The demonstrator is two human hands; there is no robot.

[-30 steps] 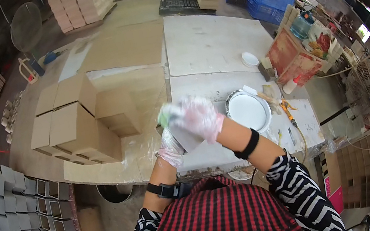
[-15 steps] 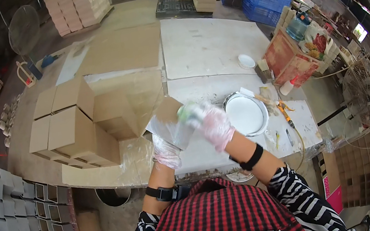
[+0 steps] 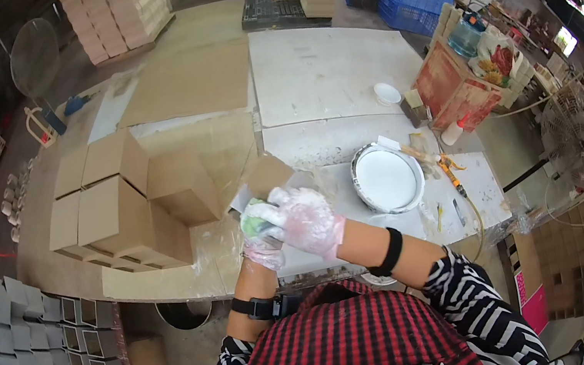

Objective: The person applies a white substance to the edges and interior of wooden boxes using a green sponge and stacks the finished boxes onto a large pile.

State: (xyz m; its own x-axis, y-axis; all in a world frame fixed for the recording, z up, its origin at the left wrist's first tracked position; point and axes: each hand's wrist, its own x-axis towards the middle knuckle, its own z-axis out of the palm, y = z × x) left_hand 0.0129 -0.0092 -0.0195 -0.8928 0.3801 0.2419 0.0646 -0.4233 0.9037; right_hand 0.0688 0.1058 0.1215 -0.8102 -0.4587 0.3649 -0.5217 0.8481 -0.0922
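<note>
Gripping a likely light, stiff box [image 3: 269,174], best held by its sides, the left hand [image 3: 263,250] is near the worktop's [image 3: 481,184] front edge; the right hand [image 3: 305,223] clamps a sponge [image 3: 253,225].

We see a workshop, with grey box shells [image 3: 12,345] piled at lower left, a bucket [image 3: 395,210] of white liquid [image 3: 386,175] right of centre and blue crates [image 3: 415,11] at upper right.
</note>
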